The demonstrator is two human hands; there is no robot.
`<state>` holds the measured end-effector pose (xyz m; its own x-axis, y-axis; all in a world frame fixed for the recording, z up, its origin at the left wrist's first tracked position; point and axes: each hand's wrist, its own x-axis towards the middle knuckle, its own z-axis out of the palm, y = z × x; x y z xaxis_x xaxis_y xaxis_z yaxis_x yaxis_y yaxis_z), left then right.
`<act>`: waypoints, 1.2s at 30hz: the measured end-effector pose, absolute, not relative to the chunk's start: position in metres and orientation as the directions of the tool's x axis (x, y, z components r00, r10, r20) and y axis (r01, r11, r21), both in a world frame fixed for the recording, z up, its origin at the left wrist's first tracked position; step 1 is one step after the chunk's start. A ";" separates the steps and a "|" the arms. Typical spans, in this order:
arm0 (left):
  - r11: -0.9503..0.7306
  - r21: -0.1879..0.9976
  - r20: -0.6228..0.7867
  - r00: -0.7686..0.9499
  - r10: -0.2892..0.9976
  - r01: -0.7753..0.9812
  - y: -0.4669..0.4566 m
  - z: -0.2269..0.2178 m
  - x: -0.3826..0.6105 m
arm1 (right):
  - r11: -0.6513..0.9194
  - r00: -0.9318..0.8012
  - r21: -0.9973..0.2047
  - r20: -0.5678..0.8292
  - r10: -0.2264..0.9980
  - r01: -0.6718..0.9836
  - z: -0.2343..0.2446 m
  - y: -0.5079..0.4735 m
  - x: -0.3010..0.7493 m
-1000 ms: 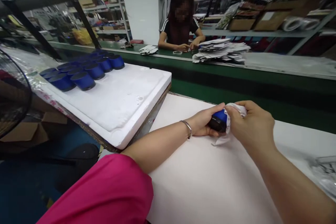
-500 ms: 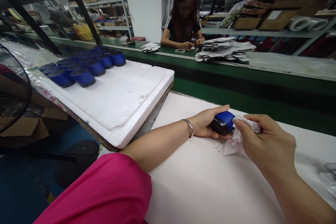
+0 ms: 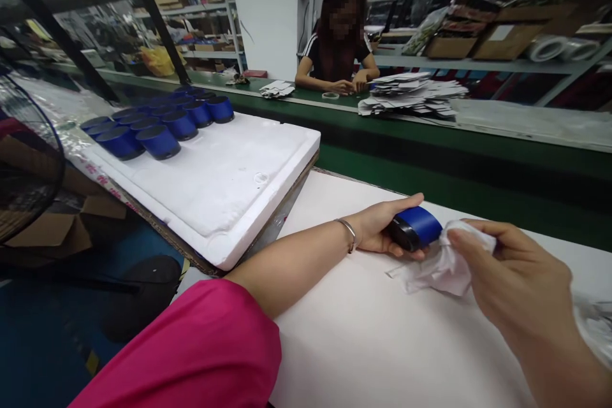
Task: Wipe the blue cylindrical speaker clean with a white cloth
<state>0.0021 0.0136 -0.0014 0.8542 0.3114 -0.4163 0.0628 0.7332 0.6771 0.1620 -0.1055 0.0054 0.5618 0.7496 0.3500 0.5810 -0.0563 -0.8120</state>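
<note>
A blue speaker [image 3: 417, 228] with a black end lies tilted in my left hand [image 3: 382, 226], the fingers beneath it and the thumb along its upper side. My right hand [image 3: 519, 268] pinches a crumpled white cloth [image 3: 452, 261] just right of the speaker. The cloth hangs down to the white work surface [image 3: 373, 325], close to the speaker's right end; whether they touch I cannot tell. Several similar blue speakers [image 3: 157, 140] stand grouped on a white foam board [image 3: 239, 172] at the left.
Beyond the work surface runs a green conveyor belt [image 3: 363, 153]. Across it a person [image 3: 339, 44] sits beside a stack of folded white cartons [image 3: 415, 92]. A fan [image 3: 29, 159] stands at the far left, and clear plastic [image 3: 595, 325] lies at the right edge.
My right hand and the cloth have moved right, away from the speaker, exposing more of its blue side. My left hand still holds it. The whole view has shifted slightly.
</note>
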 end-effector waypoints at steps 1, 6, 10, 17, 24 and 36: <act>0.728 0.684 -0.406 0.856 0.322 0.051 0.013 -0.002 0.003 | -0.051 0.555 -0.798 0.370 0.745 0.601 0.004 -0.109 0.157; 0.731 0.680 -0.377 0.832 0.406 -0.048 0.007 -0.007 0.004 | -0.067 0.573 -0.752 0.437 0.694 0.655 0.002 -0.096 0.131; 0.756 0.639 -0.373 0.802 0.467 -0.143 0.004 -0.006 0.004 | -0.104 0.596 -0.753 0.420 0.684 0.649 0.007 -0.075 0.123; 0.678 0.734 -0.380 0.799 0.467 -0.047 0.001 -0.002 0.002 | -0.213 0.689 -0.846 0.225 0.689 0.489 0.021 -0.074 0.140; 0.718 0.688 -0.383 0.789 0.481 -0.104 0.001 -0.005 0.005 | -0.186 0.688 -0.854 0.243 0.683 0.486 0.008 -0.113 0.122; 0.777 0.627 -0.398 0.835 0.380 -0.054 0.009 -0.004 -0.002 | -0.155 0.710 -0.907 0.191 0.678 0.392 0.013 -0.075 0.153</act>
<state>-0.0019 0.0092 -0.0036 0.8352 0.3797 -0.3977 -0.0544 0.7768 0.6274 0.1529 -0.0751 0.0128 0.7102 0.6776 0.1910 0.3921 -0.1554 -0.9067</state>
